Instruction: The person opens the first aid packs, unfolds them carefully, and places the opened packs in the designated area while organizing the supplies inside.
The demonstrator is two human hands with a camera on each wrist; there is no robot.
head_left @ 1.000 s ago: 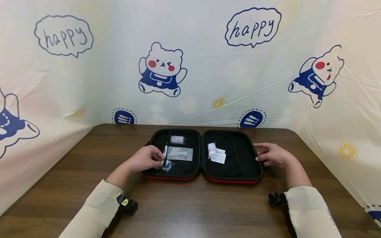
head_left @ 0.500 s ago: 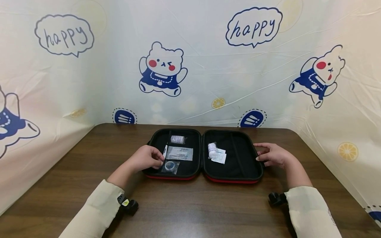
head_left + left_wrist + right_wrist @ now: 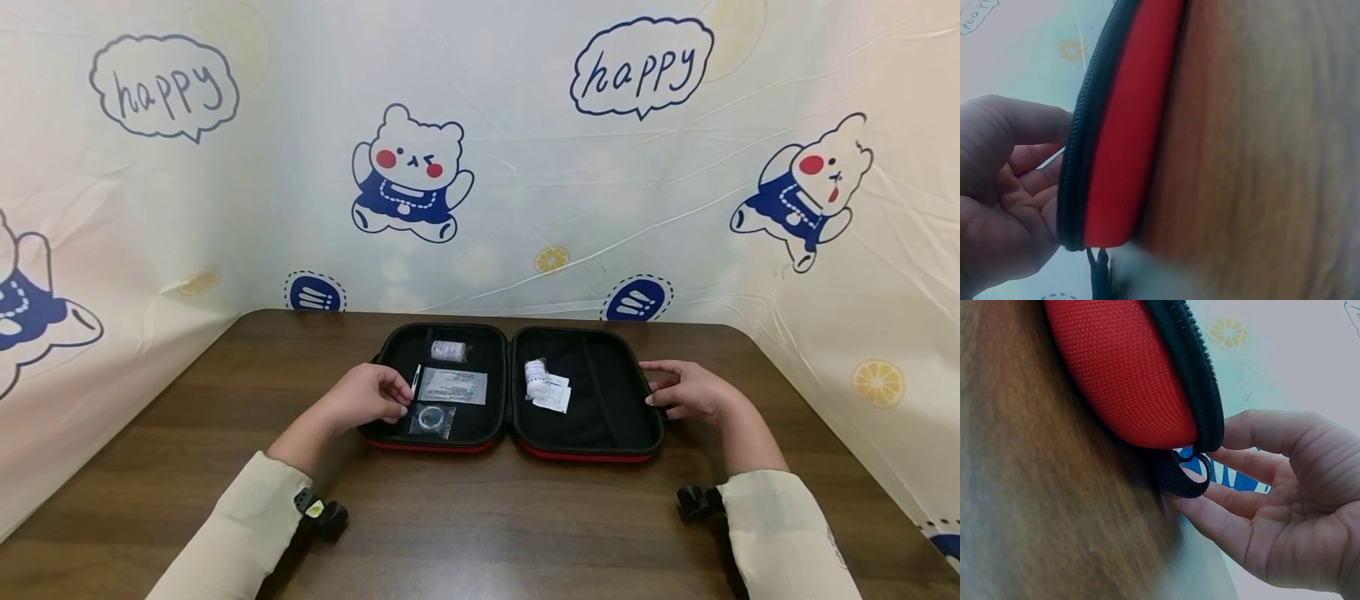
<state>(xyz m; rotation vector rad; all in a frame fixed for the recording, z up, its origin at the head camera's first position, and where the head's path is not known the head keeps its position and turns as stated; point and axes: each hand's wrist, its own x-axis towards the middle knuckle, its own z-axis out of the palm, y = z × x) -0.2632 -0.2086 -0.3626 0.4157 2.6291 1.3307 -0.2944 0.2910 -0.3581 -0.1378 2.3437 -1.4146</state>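
Observation:
A zip case point(image 3: 442, 437), red outside and black inside, lies unfolded on the table. My left hand point(image 3: 371, 396) reaches over its left rim with fingers bent; I cannot tell whether the fingertips hold anything. By them stands a thin white strip point(image 3: 416, 381). In the left half are a wrapped white roll point(image 3: 448, 351), a flat printed packet point(image 3: 453, 387) and a clear bag with a ring-shaped item point(image 3: 431, 419). The right half holds a wrapped white roll point(image 3: 536, 378) and small white packets point(image 3: 555, 395). My right hand point(image 3: 690, 389) touches the right rim, fingers spread near a black loop point(image 3: 1188, 484).
The brown wooden table point(image 3: 495, 517) extends in front of and beside the case. Behind it hangs a printed curtain point(image 3: 510, 167). Zipper pulls point(image 3: 1100, 272) dangle at the case's left side. Black cameras point(image 3: 327, 521) sit at both wrists.
The case's black inner strip near my left fingers has swung back left, uncovering the bag with the ring-shaped item. My left hand has shifted slightly left; the right hand stays put.

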